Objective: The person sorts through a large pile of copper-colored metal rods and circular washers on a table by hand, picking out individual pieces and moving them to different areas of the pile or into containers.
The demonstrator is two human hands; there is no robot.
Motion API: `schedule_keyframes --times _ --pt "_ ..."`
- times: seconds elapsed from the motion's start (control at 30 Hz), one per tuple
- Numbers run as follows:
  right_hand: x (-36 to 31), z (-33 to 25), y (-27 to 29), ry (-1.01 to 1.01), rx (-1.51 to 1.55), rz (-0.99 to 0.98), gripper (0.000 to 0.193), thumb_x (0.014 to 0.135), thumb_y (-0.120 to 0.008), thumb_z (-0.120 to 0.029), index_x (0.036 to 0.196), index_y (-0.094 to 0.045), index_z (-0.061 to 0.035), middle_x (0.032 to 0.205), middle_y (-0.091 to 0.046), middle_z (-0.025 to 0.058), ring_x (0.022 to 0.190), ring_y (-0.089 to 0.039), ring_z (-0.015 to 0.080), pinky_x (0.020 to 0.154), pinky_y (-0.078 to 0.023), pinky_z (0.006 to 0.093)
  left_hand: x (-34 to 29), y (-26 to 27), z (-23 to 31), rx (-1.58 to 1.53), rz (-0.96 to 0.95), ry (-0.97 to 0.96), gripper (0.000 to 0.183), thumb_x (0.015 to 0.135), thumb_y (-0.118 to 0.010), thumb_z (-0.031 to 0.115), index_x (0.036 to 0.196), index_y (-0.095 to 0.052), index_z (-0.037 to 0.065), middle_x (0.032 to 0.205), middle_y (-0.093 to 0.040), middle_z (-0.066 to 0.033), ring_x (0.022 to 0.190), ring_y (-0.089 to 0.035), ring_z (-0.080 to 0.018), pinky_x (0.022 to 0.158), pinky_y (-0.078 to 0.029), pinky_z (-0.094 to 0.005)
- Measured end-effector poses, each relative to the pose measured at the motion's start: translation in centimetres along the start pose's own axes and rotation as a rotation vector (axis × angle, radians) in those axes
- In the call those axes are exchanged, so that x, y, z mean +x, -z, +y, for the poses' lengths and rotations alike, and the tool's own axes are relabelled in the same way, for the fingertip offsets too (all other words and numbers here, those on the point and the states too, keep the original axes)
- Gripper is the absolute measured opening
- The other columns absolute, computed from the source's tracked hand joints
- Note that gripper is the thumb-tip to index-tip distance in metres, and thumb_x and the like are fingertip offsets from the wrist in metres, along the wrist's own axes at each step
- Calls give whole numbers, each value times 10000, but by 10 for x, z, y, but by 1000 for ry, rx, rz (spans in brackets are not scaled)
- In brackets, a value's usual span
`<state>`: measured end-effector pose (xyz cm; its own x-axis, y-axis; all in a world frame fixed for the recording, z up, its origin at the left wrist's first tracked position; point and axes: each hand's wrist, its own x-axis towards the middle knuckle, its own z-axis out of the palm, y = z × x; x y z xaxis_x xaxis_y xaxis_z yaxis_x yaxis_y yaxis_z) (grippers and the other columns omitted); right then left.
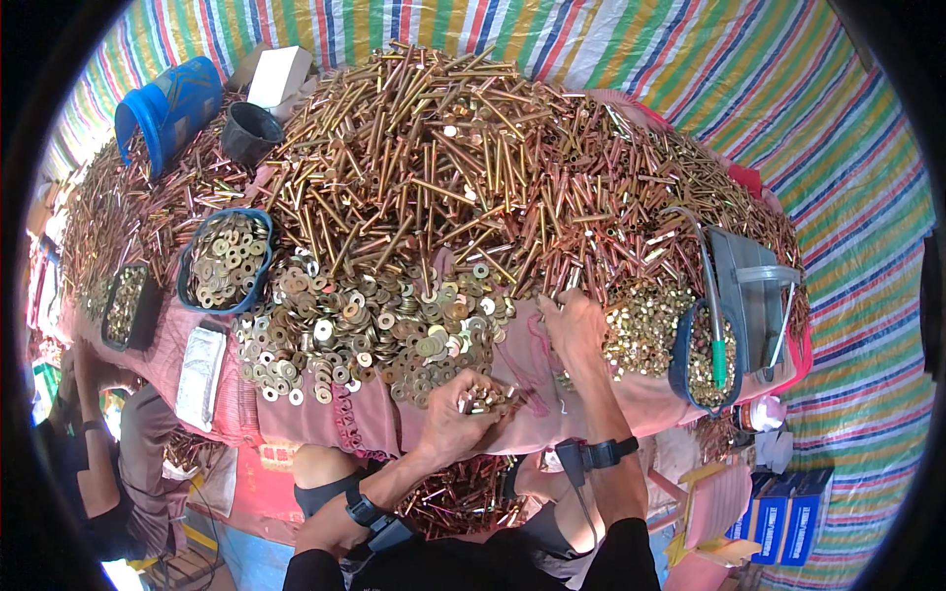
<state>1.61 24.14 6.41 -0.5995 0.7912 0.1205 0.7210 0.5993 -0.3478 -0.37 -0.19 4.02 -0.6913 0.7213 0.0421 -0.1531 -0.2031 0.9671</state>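
My left hand (461, 414) is curled near the table's front edge, closed around a cluster of small brass-coloured metal pieces (489, 398); their exact kind is too small to tell. My right hand (576, 327) reaches to the front of a big heap of brass-coloured metal rods or bolts (424, 158). Its fingers are bent together at the heap's edge, and what they hold, if anything, is hidden. Flat round washers (365, 325) lie loose in a wide pile left of my hands. Right of my right hand is a pile of small nuts (641, 330).
Washers fill a blue basin (183, 286) on the left, beside a dark tray of nuts (123, 305) and a silver package (201, 374). A dark blue nut container (680, 364) and grey scoop (764, 325) stand right. A blue bucket (172, 108) lies behind. Another person's arm (94, 443) shows left.
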Motion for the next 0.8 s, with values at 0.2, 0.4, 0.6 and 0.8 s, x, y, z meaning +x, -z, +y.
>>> schedule_keyframes --times 0.2,0.4,0.6,0.8 --pt "13 15 -18 64 80 23 436 846 -840 -378 970 -762 33 862 -761 252 770 -757 359 717 -591 440 0 2 4 27 -27 9 212 887 -737 -95 1061 -639 -23 967 -755 -76 858 -685 -96 718 -570 -249" --pt "-2 20 17 -154 914 -264 191 928 -791 -190 928 -687 -29 793 -741 102 628 -680 145 526 -501 267 2 0 8 93 -5 -28 207 888 -732 -96 1059 -643 -20 949 -751 -76 828 -681 -96 684 -565 -252" --pt "-72 -5 61 -12 1210 -391 311 959 -778 -124 1207 -638 4 863 -725 98 693 -679 148 607 -542 281 2 -3 7 27 45 156 276 781 -794 -89 1015 -693 17 1020 -756 -62 944 -685 -111 861 -556 -274" --pt "-104 -17 64 246 970 -262 616 963 -757 -61 1503 -476 30 992 -711 129 833 -707 151 729 -583 298 3 -4 3 43 24 16 224 867 -781 -60 1049 -667 4 883 -746 -33 785 -660 -72 661 -562 -254"
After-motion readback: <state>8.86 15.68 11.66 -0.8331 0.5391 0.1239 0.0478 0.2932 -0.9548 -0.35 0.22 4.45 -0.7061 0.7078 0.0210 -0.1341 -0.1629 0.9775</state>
